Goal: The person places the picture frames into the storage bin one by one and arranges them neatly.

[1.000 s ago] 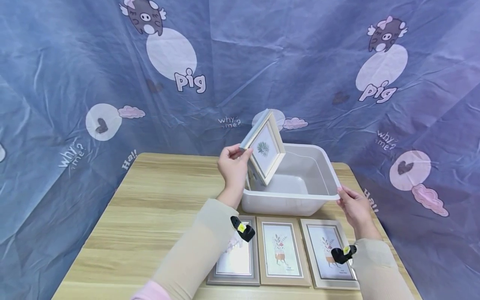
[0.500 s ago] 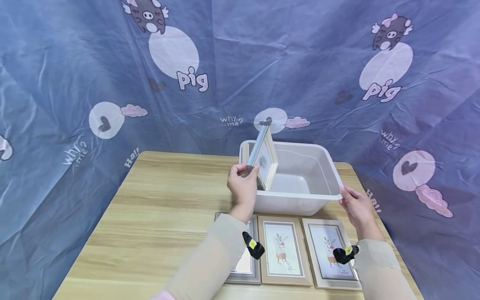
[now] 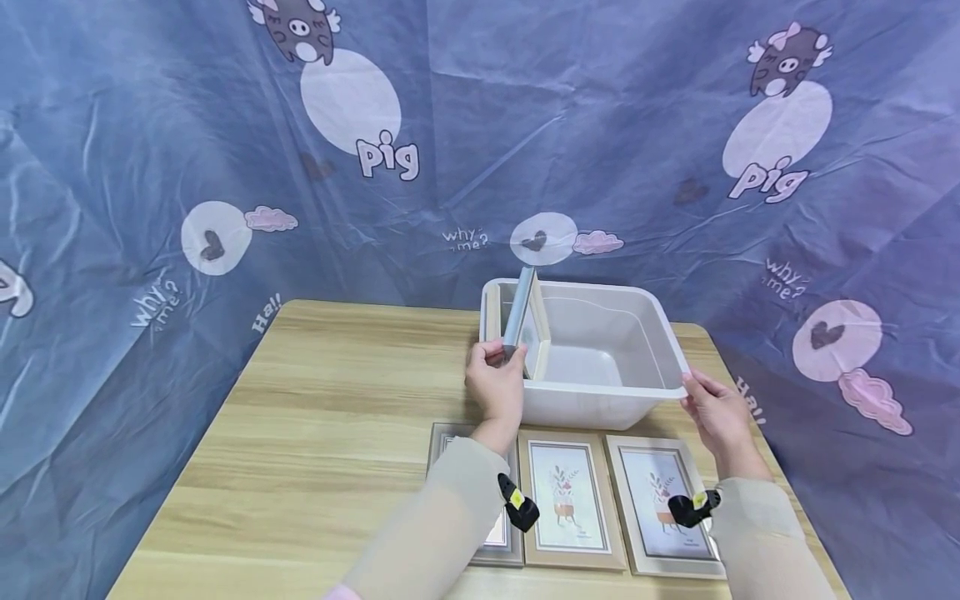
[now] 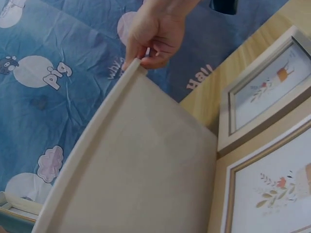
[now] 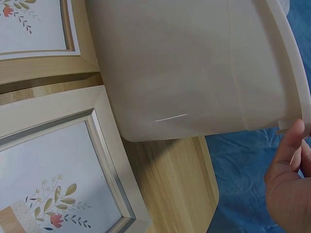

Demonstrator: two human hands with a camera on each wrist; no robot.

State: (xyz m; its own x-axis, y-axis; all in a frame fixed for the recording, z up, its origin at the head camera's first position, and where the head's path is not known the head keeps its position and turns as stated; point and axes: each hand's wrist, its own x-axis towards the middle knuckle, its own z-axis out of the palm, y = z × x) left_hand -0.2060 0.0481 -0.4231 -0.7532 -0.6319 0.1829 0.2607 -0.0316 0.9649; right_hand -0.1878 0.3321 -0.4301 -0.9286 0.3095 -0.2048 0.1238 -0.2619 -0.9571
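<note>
My left hand (image 3: 495, 383) pinches the near end of a picture frame (image 3: 519, 312) with a pale blue edge and cream front. This frame stands on edge, tilted, partly down inside a light grey plastic bin (image 3: 585, 408) near its left side. Against the bin's left wall stands another cream frame (image 3: 492, 312). At the near right corner my right hand (image 3: 716, 412) pinches the bin's rim, its thumb (image 5: 293, 136) showing on it in the right wrist view. In the left wrist view, only a corner of the held frame (image 4: 22, 209) appears at lower left.
Three picture frames lie face up in front of the bin: a grey one (image 3: 514, 542) partly under my left sleeve, a tan one (image 3: 566, 500) and a pale one (image 3: 663, 508). The wooden table (image 3: 322, 400) extends left. Behind hangs a blue printed cloth (image 3: 465, 125).
My left hand has moved right and down, lowering the picture frame into the bin and turning its blue edge toward the camera. My right hand stays on the rim.
</note>
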